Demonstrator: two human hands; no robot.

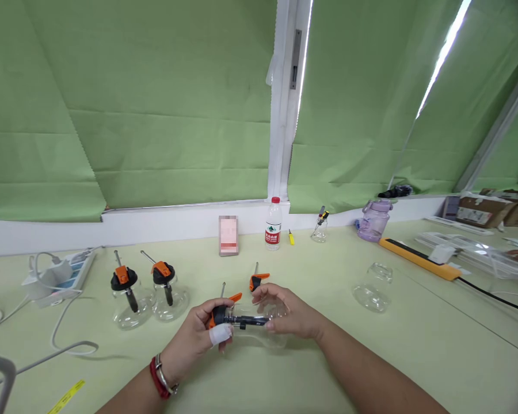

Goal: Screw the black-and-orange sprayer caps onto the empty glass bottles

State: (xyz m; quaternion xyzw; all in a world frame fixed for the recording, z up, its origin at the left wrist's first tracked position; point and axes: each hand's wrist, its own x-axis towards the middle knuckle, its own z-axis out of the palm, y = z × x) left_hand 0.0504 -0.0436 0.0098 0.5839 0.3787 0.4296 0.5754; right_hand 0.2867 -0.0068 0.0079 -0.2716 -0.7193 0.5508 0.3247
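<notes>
The left hand (207, 329) is gripping the black and orange pump head (223, 315) of a clear glass bottle (271, 326), with its fingers curled around the black part and a white bandage on one fingertip. The right hand (285, 315) is holding the body of this bottle, with its fingers wrapped around the glass from above. The bottle is lying almost flat between both hands, just above the pale green table (414, 345) and well in front of the water bottle (273, 225) with a red cap. To the left of the held bottle, two assembled bottles (149, 296) with orange and black heads are standing side by side. Just behind the hands, another orange pump head (258, 280) is showing. To the right of the water bottle, an empty glass bottle (373, 287) is lying on the table, and a purple jug (373, 219) is standing near the wall. A power strip (69, 271) with cables is lying far to the left.
</notes>
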